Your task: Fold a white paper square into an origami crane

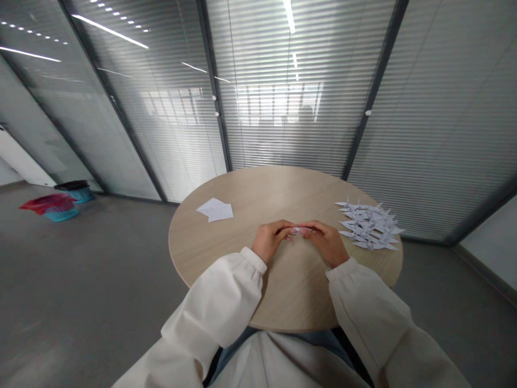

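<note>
Between my two hands, over the middle of the round table point(266, 188), is a small piece of folded white paper point(298, 230), mostly hidden by fingers. My left hand point(271, 240) pinches its left side, fingertips pressed together. On the other side my right hand point(324, 241) grips it the same way, and the two sets of fingertips nearly meet. To the right lies a dense group of folded white paper cranes point(369, 225), with pointed tips. A few flat sheets of white paper point(216, 209) overlap on the table's left side.
A glass partition with blinds point(278, 140) stands right behind the table. On the floor at far left are two blue waste baskets, one with a red liner point(50, 203) and one with a black liner point(72, 185). My lap is against the table's near edge.
</note>
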The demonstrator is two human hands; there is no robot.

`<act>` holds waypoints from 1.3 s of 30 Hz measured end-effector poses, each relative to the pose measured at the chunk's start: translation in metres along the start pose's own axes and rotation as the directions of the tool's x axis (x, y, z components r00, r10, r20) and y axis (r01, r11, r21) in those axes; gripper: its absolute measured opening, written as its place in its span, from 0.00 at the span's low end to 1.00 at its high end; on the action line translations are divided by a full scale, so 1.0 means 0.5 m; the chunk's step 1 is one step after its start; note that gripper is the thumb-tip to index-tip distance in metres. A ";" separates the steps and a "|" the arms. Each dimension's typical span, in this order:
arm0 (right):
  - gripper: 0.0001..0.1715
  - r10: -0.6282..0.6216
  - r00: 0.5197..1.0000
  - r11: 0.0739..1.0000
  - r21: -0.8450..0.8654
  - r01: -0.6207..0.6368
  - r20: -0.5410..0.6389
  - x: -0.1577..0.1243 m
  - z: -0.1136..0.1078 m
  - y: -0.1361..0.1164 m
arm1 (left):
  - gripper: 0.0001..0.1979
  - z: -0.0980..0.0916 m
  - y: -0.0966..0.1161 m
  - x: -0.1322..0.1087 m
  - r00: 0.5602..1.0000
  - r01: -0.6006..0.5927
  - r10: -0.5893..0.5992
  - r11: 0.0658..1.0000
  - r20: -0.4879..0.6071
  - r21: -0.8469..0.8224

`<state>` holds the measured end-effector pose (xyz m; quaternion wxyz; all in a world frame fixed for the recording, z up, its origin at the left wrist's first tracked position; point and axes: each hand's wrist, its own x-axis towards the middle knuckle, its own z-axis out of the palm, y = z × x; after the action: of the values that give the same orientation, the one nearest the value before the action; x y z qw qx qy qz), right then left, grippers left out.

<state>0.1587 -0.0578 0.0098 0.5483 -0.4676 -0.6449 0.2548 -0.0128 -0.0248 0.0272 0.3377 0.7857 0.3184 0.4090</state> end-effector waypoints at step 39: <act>0.07 -0.168 0.975 0.985 -0.068 0.160 -0.144 -0.006 0.006 -0.002 | 0.09 0.004 0.010 -0.002 0.995 0.006 -0.009 1.000 -0.096 -0.031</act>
<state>0.1557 -0.0603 0.0083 0.6008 -0.4455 -0.6454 0.1548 -0.0105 -0.0292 0.0297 0.3355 0.7586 0.3310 0.4499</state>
